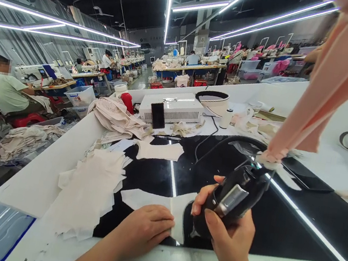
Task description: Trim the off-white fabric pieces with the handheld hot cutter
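Right hand [232,239]: grip closed round the handle of a black steam iron [232,198], tilted above the glossy black surface [277,224]. Left hand [143,226]: grip flat and open, fingers pressing a cream fabric piece [156,202] just left of the iron. Stack of similar cut pieces [86,191] farther left of the iron.

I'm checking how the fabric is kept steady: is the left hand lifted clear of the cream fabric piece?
No, the left hand lies flat on the cream fabric piece on the black table, beside the iron gripped by the right hand.
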`<state>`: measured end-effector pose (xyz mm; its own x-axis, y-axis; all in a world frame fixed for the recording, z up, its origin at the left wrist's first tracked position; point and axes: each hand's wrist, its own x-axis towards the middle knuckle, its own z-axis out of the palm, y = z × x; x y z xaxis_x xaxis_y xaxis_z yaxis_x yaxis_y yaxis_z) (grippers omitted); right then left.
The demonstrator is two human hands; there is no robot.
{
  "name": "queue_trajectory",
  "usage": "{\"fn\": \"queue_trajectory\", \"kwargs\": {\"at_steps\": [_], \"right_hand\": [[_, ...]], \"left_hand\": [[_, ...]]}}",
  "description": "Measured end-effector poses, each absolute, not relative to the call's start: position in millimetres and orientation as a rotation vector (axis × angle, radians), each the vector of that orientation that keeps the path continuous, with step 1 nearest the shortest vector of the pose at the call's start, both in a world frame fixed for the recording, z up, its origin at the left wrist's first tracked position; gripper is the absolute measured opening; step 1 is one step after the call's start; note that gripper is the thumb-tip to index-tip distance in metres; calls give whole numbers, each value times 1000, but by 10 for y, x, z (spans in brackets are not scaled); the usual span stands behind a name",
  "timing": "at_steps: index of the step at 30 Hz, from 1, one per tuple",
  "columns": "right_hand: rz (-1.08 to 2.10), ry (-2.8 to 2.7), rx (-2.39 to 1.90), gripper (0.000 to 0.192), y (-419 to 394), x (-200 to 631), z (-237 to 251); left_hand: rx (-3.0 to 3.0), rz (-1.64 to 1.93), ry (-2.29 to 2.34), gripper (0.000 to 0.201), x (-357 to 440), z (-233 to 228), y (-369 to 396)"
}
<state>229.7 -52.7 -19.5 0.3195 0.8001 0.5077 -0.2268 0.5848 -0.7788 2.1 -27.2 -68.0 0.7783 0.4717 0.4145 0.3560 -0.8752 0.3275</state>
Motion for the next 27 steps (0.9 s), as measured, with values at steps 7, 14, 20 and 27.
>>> {"fn": "queue_trajectory", "kwargs": {"at_steps": [7,14,20,27], "right_hand": [[592,-937,-726,40,-230,2613,-148],[556,-952,-730,31,-39,2618,-151],[568,-977,-731,30,43,2542,-170],[577,-990,-732,34,86,2521,-185]], "left_hand": [[2745,755,602,27,48,-469,-369],[2930,857,681,15,439,-518,-182],[3019,762,707,42,616,-676,-14],[3037,703,755,31,606,-768,33]]}}
